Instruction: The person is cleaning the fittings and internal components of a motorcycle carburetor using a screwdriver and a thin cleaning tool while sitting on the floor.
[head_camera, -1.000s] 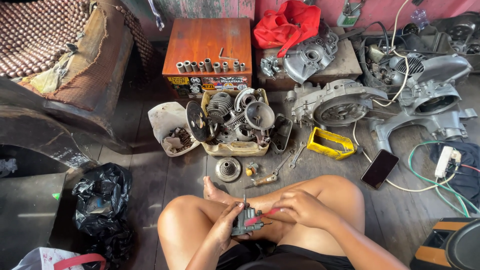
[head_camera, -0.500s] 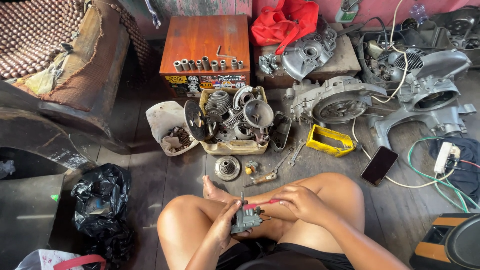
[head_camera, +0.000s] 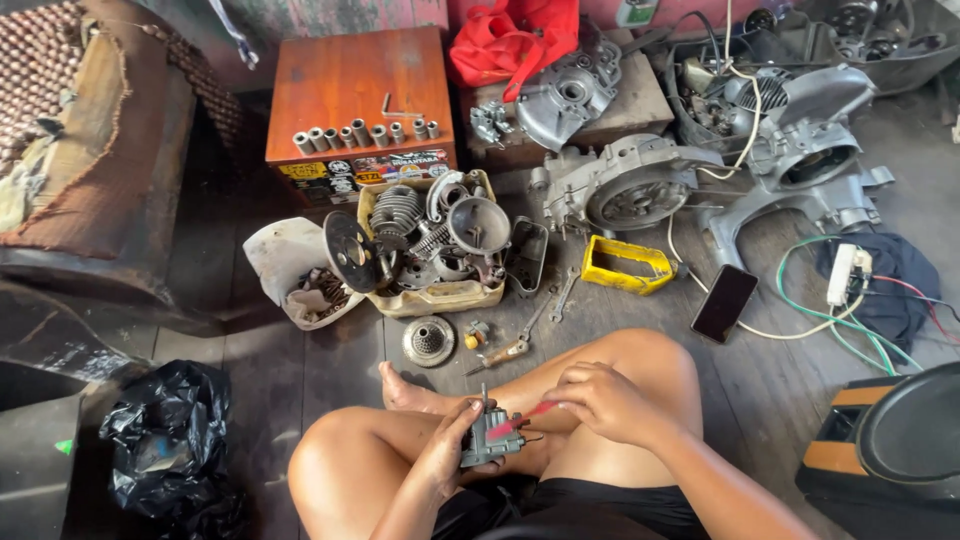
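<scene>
I sit cross-legged on a dark wooden floor. My left hand (head_camera: 447, 447) grips a small grey metal engine part (head_camera: 489, 438), likely a carburettor, held over my lap. My right hand (head_camera: 600, 400) pinches a thin red tool (head_camera: 522, 418) whose tip touches the part's top. Both hands are close together above my crossed legs.
Ahead lies a yellowed tub of engine parts (head_camera: 432, 242), a round metal piece (head_camera: 428, 341), wrenches (head_camera: 548, 305), a yellow frame (head_camera: 628, 264), a phone (head_camera: 724, 303), engine casings (head_camera: 628, 183), and a wooden box with sockets (head_camera: 360, 95). Black bag (head_camera: 165, 445) at left.
The hands and the part have barely shifted; the view has tilted slightly downward. The red tool stays at the part.
</scene>
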